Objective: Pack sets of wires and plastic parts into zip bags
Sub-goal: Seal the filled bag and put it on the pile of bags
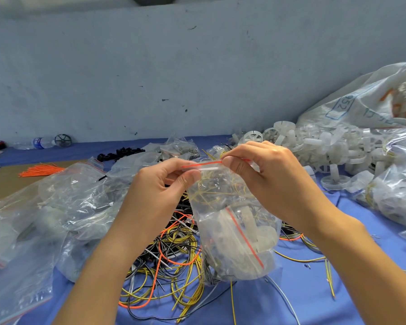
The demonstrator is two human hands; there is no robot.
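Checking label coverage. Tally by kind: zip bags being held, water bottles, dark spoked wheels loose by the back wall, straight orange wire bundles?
zip bag, held: 1
water bottle: 1
dark wheel: 1
orange wire bundle: 1
Total: 4

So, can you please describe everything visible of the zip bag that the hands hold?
The zip bag is clear thin plastic with a red line along its top strip. It hangs upright over the wire pile. The left hand and right hand pinch the top strip at its two ends. Inside are thin yellow wires and a whitish plastic part. A second red line runs slantwise lower down; whether it belongs to another bag I cannot tell.
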